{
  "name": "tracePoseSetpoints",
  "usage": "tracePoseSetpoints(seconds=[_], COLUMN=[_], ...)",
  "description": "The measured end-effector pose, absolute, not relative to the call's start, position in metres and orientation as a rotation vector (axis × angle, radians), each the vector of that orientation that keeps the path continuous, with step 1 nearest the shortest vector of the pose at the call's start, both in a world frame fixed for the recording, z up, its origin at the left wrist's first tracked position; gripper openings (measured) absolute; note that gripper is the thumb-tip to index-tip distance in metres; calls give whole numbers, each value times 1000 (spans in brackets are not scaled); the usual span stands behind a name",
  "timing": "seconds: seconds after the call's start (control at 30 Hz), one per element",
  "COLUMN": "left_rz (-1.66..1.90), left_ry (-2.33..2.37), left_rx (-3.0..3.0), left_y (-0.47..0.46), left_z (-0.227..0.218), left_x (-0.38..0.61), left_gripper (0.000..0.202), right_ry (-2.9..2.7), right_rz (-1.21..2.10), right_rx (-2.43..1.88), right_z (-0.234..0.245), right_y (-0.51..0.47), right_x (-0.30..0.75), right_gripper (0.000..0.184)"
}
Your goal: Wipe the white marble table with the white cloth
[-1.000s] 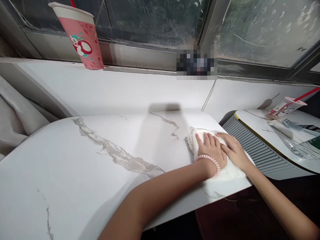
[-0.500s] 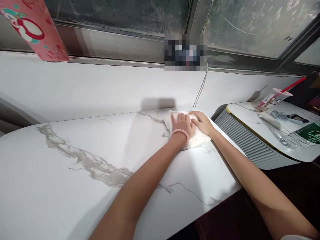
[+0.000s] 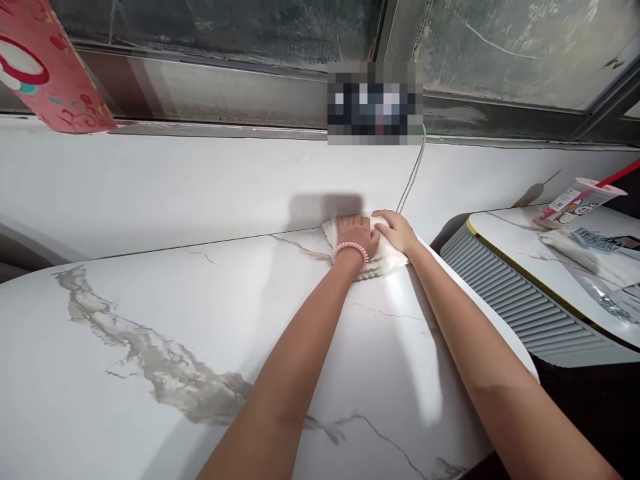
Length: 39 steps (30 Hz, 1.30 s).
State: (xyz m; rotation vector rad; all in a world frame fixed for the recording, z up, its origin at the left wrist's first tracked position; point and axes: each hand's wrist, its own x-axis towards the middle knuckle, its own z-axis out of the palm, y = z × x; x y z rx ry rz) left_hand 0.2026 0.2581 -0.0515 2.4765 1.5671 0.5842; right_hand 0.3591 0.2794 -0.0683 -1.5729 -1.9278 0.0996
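Observation:
A white cloth (image 3: pixel 390 261), fluffy-looking, lies on the white marble-patterned table (image 3: pixel 210 320) at its back edge by the wall. My left hand (image 3: pixel 356 233), with a pink beaded bracelet at the wrist, presses flat on it with fingers stretched out. Just right of it, my right hand (image 3: pixel 400 233) also rests on the cloth, thumb apart from the fingers. Both forearms reach across the tabletop. Parts of the cloth are hidden beneath the hands.
At right stands a ribbed cabinet (image 3: pixel 525 300) bearing a cup (image 3: pixel 575 203) with a red straw, a white packet (image 3: pixel 585 253) and a clear plastic bottle (image 3: pixel 610 300). Thin cables (image 3: pixel 413 173) hang down the wall. A pink decorated panel (image 3: pixel 75 100) hangs at upper left; one object is pixelated.
Both hands and the cloth have slid toward the wall, up to the table's back edge. The view has shifted, so the cabinet sits farther right and the bottle is mostly cut off.

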Motion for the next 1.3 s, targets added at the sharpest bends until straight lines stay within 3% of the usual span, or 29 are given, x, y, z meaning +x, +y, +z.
tracePoseSetpoints(seconds=[0.47, 0.83, 1.3], left_rz=[534, 574, 427], left_ry=[1599, 1324, 1202], left_rx=[2578, 2711, 2723], left_y=[207, 117, 41], left_z=[-50, -51, -47], left_x=[218, 227, 130], left_gripper=[51, 51, 53], right_ry=[-2059, -1962, -1980], right_rz=[93, -41, -187], right_rx=[-1590, -1638, -1762], right_z=[-63, -67, -69], right_y=[226, 104, 7], right_x=[377, 395, 290], right_gripper=[40, 39, 42])
